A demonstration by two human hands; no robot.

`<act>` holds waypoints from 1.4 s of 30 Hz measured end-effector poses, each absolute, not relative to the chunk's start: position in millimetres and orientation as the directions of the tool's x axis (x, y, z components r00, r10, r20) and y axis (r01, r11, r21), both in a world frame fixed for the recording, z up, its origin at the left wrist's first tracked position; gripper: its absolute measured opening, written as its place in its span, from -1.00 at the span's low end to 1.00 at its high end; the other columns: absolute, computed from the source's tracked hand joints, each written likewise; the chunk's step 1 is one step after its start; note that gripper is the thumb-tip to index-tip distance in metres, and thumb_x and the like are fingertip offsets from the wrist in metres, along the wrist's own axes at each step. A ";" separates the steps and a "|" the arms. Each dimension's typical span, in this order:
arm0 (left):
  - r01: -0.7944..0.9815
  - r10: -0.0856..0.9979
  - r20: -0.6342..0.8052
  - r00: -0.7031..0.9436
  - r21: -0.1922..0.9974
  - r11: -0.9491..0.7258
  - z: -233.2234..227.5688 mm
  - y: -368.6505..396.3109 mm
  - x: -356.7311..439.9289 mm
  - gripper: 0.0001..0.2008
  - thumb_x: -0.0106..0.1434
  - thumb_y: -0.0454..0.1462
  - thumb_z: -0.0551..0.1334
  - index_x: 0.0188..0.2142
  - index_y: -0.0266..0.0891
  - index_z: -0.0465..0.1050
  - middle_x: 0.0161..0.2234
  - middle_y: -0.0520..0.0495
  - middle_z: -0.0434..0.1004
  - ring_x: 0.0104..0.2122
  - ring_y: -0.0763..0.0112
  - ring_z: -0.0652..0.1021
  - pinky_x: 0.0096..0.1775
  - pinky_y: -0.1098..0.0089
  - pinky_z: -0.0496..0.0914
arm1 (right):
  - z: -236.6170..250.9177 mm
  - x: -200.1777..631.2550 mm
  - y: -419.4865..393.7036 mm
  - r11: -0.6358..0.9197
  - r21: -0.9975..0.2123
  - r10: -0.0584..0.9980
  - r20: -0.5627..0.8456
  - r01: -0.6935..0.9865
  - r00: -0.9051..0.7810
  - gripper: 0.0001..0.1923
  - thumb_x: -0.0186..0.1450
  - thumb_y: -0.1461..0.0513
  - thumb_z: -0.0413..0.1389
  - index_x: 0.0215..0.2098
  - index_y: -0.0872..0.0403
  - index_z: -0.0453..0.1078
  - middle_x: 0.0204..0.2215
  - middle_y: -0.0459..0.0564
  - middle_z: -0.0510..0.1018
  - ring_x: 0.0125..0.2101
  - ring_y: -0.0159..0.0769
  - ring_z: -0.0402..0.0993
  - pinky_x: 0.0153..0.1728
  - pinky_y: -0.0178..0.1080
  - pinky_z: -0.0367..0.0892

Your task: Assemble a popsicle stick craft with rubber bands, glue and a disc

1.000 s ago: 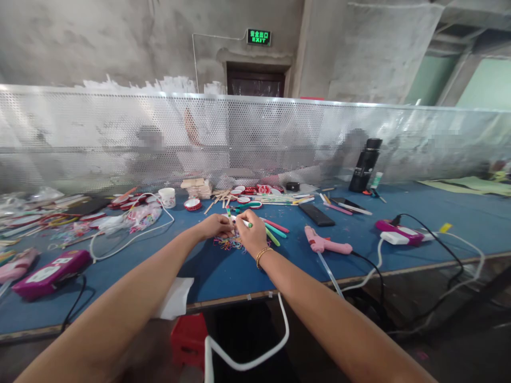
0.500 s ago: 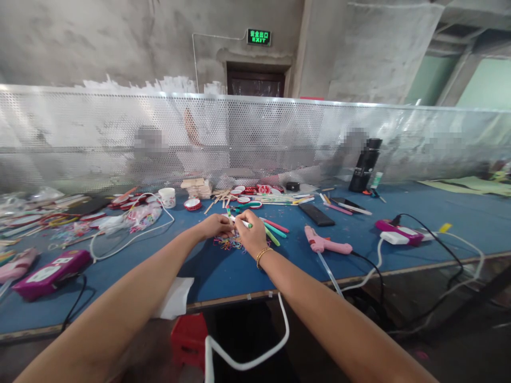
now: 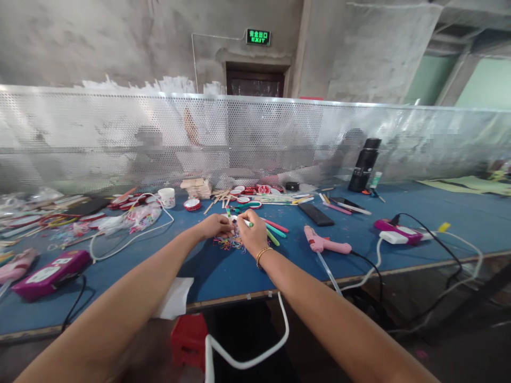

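On the blue surface I am seeing my right hand gripping a green-tipped marker over the coloured rubber bands; my left hand is pinching beside it, contents unclear.

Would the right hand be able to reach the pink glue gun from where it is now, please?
Probably yes: the pink glue gun lies on the blue table beside the right hand, with only bare cloth between them, though that hand holds a green marker.

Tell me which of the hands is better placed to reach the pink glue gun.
Right, probably. The right hand lies between the left hand and the pink glue gun, though it grips a green-tipped marker and would need freeing first.
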State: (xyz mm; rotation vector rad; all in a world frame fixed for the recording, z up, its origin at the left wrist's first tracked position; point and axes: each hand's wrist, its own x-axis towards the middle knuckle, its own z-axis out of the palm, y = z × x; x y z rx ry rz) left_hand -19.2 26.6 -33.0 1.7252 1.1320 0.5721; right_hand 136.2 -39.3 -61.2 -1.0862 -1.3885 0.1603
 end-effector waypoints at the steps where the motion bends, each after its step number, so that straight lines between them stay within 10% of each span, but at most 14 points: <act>1: 0.431 0.880 -0.116 0.461 0.896 -0.108 -32.9 26.6 -19.3 -0.65 -0.16 -0.09 0.49 -0.53 -0.29 0.50 -0.52 -0.03 0.59 -0.51 0.44 0.52 -0.32 0.42 0.44 | -61.2 136.0 -39.4 0.546 -0.688 0.670 0.701 0.479 0.244 -0.86 0.25 0.19 0.02 -0.45 0.02 0.34 -0.47 -0.12 0.53 -0.38 -0.28 0.45 -0.28 -0.28 0.25; 42: 0.432 0.876 -0.110 0.470 0.894 -0.120 -33.7 27.4 -19.7 -0.61 -0.18 -0.04 0.50 -0.53 -0.27 0.48 -0.51 -0.03 0.59 -0.49 0.43 0.53 -0.32 0.41 0.44 | -61.2 136.3 -38.4 0.534 -0.695 0.680 0.691 0.482 0.245 -0.85 0.26 0.18 0.01 -0.43 0.01 0.35 -0.45 -0.12 0.54 -0.36 -0.28 0.45 -0.26 -0.28 0.26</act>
